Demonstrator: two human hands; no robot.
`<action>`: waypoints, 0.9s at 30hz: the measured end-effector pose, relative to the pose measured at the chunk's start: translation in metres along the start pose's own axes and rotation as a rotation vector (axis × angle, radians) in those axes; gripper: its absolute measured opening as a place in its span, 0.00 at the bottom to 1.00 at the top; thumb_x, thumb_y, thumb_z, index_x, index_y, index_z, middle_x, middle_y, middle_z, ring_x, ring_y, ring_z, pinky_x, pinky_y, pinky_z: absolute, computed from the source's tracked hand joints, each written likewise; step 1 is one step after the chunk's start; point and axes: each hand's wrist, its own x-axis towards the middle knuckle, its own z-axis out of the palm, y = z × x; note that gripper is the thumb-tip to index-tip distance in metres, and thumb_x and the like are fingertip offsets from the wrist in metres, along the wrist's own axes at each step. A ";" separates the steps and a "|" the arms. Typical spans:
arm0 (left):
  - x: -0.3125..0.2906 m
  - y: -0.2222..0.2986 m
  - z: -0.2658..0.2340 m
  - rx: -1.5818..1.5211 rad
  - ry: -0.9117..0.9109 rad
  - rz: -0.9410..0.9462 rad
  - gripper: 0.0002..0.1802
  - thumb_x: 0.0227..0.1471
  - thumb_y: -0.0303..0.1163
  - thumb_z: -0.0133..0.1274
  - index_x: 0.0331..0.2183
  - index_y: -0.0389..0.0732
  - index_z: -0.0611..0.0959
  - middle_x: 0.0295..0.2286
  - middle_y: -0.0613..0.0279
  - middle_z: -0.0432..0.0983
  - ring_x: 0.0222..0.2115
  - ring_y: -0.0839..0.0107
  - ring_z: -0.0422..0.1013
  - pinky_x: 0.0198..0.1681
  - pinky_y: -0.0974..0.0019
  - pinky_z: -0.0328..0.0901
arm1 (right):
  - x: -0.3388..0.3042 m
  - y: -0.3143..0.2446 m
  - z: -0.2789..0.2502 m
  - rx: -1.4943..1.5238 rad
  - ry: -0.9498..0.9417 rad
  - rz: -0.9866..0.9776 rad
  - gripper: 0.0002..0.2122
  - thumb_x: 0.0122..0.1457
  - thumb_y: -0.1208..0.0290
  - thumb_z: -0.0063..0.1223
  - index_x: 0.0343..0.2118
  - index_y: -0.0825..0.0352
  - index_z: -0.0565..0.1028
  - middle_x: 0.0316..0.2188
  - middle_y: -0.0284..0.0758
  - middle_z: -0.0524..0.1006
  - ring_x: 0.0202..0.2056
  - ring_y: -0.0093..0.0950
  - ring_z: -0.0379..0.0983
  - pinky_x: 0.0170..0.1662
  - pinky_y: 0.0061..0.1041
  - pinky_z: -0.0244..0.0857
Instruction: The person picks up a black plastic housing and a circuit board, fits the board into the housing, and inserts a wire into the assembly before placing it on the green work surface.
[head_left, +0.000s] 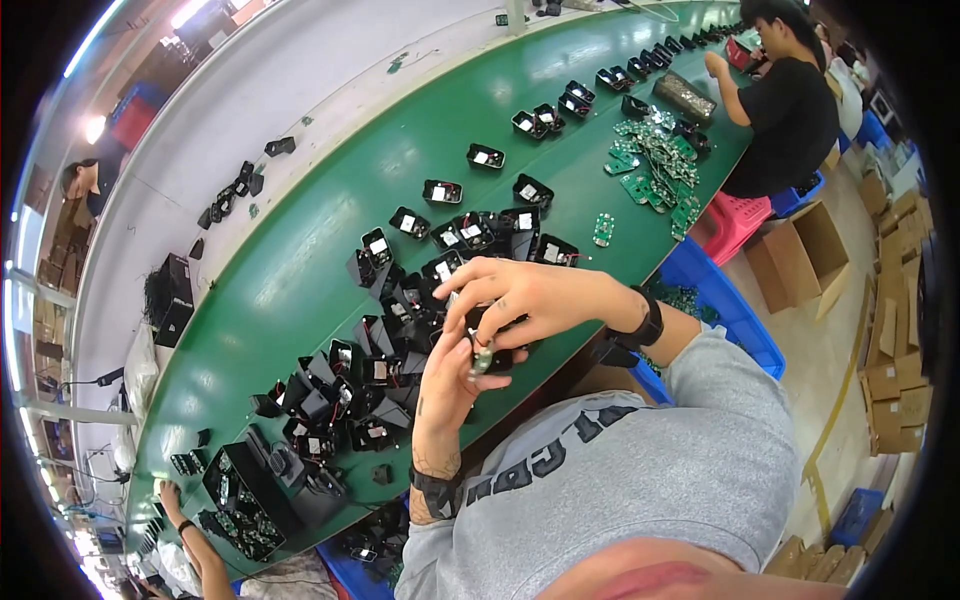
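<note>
Close to my chest, both hands meet at the table's near edge. My left hand [447, 387] is closed on a small green circuit board [482, 362], its thumb and fingers around the edges. From above, my right hand [530, 300] bends over it, fingertips pinched at the board's upper end. A dark piece shows beside the board between the hands; its kind is partly hidden. Just beyond my fingers lies a crowd of black plastic housings [467, 230] with white-labelled parts and red wires inside. More housings [340, 385] are heaped to the left.
A pile of green circuit boards [655, 165] lies right, with one loose board [603, 230] nearer. A black bin of parts [240, 500] stands left. Blue crates [735, 310] and a cardboard box [797, 258] are beside the green table [290, 270]. Co-workers sit at both ends.
</note>
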 end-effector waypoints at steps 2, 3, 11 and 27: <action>0.001 -0.005 -0.003 -0.129 0.145 0.134 0.27 0.59 0.31 0.41 0.58 0.38 0.59 0.48 0.49 0.69 0.45 0.60 0.73 0.37 0.63 0.77 | 0.003 -0.002 0.007 -0.222 0.173 -0.080 0.10 0.46 0.76 0.62 0.33 0.63 0.78 0.39 0.32 0.78 0.44 0.36 0.74 0.50 0.40 0.66; 0.004 -0.008 -0.002 -0.145 0.203 0.247 0.27 0.58 0.29 0.44 0.58 0.40 0.59 0.48 0.50 0.69 0.45 0.62 0.73 0.40 0.60 0.76 | 0.001 -0.005 0.011 -0.210 0.168 -0.081 0.10 0.46 0.76 0.62 0.33 0.63 0.78 0.39 0.32 0.78 0.44 0.36 0.74 0.50 0.40 0.66; 0.028 -0.007 0.023 -0.235 0.252 0.536 0.33 0.53 0.20 0.43 0.60 0.42 0.56 0.53 0.50 0.63 0.51 0.59 0.66 0.51 0.52 0.69 | 0.006 -0.018 0.031 -0.503 0.552 0.173 0.17 0.44 0.86 0.57 0.40 0.71 0.78 0.38 0.39 0.78 0.38 0.35 0.74 0.39 0.28 0.69; 0.026 -0.017 0.013 -0.207 0.107 0.461 0.33 0.55 0.28 0.42 0.61 0.46 0.54 0.57 0.49 0.58 0.57 0.61 0.59 0.56 0.53 0.61 | -0.004 -0.014 0.045 -0.528 0.467 0.271 0.18 0.44 0.77 0.60 0.42 0.62 0.80 0.38 0.32 0.74 0.46 0.37 0.68 0.53 0.41 0.60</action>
